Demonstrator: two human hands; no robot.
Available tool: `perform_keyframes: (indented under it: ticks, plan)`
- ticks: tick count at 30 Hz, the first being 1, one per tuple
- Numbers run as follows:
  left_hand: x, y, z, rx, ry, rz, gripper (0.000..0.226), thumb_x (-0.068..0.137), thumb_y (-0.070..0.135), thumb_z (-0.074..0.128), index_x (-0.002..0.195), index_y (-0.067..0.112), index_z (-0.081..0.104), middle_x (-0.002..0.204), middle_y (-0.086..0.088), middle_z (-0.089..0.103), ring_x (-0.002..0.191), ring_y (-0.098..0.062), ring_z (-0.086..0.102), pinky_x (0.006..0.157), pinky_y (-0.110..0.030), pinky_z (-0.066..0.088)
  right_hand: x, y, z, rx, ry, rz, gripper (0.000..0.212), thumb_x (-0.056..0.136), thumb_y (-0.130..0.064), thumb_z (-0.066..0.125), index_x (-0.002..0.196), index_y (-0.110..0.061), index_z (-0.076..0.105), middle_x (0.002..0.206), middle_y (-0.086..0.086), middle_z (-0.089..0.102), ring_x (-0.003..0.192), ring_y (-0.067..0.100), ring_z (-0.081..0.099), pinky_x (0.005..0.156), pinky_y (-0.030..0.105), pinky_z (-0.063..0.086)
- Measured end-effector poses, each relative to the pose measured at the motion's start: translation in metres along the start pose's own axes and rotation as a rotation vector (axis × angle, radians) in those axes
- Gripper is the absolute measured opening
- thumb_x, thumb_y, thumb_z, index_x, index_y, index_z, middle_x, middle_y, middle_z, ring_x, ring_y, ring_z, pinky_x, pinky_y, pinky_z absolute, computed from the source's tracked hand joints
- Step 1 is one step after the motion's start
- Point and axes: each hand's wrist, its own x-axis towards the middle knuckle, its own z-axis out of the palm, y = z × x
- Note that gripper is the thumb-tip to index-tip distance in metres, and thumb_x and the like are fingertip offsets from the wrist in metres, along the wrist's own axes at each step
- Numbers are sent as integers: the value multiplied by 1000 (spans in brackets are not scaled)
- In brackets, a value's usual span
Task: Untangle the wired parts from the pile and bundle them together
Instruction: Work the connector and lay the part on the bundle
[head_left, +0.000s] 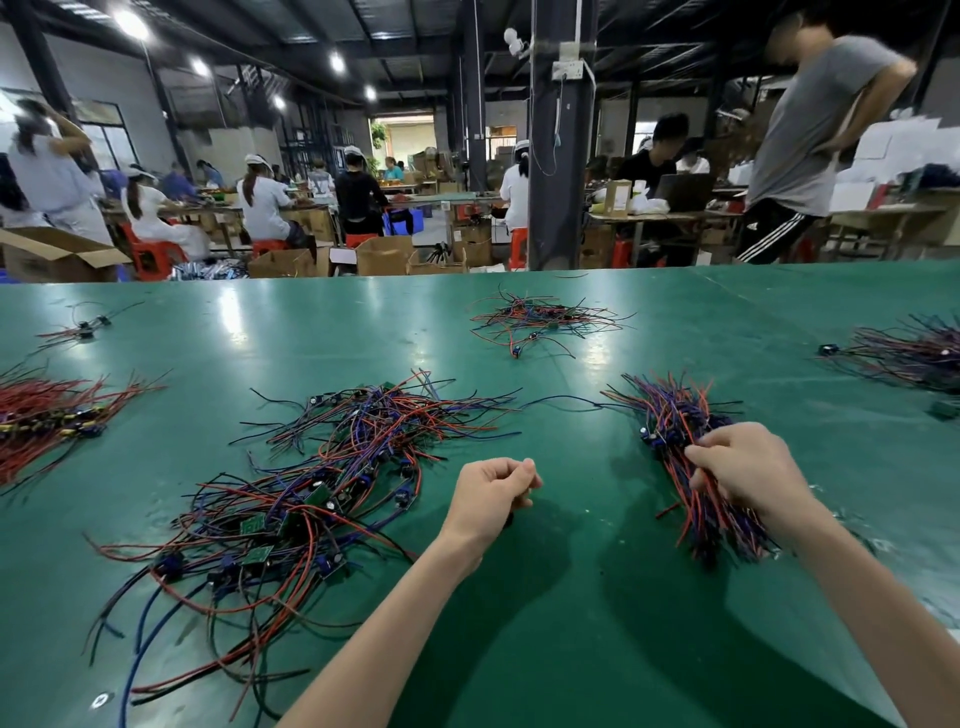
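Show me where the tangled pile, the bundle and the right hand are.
tangled pile (322, 493), head view, on the crossed wires at its middle.
bundle (675, 410), head view, on its far, fanned-out wires.
right hand (748, 467), head view, on the back of the hand.

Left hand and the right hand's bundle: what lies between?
Only bare green tabletop lies between the left hand and the bundle of red and blue wired parts, per the head view.
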Motion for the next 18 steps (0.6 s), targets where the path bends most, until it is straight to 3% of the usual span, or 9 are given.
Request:
perform_keyframes:
  ticks: [2, 4, 6, 8, 12, 16, 18]
  plan:
    - [-1, -2, -2, 145, 31, 58, 35, 94, 20, 58, 60, 18, 65, 60, 6, 61, 54, -5, 53, 55, -14, 40, 0, 0, 0, -121, 49, -8, 13, 82, -15, 61, 71, -12, 67, 50, -2, 66, 58, 19, 58, 63, 30, 50]
    - [-2, -3, -3, 221, 58, 129, 35, 95, 20, 56, 61, 20, 64, 59, 8, 61, 54, -1, 51, 60, -16, 40, -3, -1, 3, -214, 88, -14, 5, 81, -20, 63, 84, -16, 63, 62, 1, 69, 78, 24, 62, 75, 34, 51]
    - [-3, -2, -4, 252, 102, 173, 34, 97, 21, 52, 64, 21, 62, 58, 8, 59, 54, -2, 51, 60, -16, 41, -7, -2, 7, -295, 124, -21, 13, 81, -24, 64, 91, -19, 59, 80, 7, 66, 84, 27, 58, 73, 34, 48]
    - [-2, -1, -7, 282, 170, 215, 32, 99, 21, 48, 69, 20, 59, 53, 7, 54, 51, -4, 47, 58, -17, 40, -10, -3, 11, -353, 159, -41, 15, 80, -24, 64, 93, -18, 58, 84, 10, 59, 81, 31, 55, 69, 34, 45]
    - [-2, 1, -11, 330, 232, 342, 21, 100, 11, 42, 87, 15, 58, 56, 2, 49, 47, -4, 39, 50, -15, 33, -16, -5, 19, -459, 185, -103, 18, 82, -22, 60, 98, -12, 59, 91, 16, 64, 85, 35, 59, 68, 35, 44]
    - [-1, 2, -13, 465, 243, 422, 22, 99, 6, 39, 97, 16, 59, 67, 9, 46, 64, -4, 43, 63, -19, 32, -22, -9, 26, -513, 238, -183, 19, 87, -24, 57, 99, -10, 59, 97, 14, 63, 88, 37, 60, 69, 36, 41]
    - [-1, 2, -14, 519, 234, 436, 23, 97, 6, 40, 96, 18, 60, 69, 15, 46, 70, -1, 45, 64, -14, 30, -26, -11, 32, -502, 276, -263, 18, 89, -24, 56, 99, -9, 59, 99, 12, 61, 86, 37, 60, 68, 37, 42]
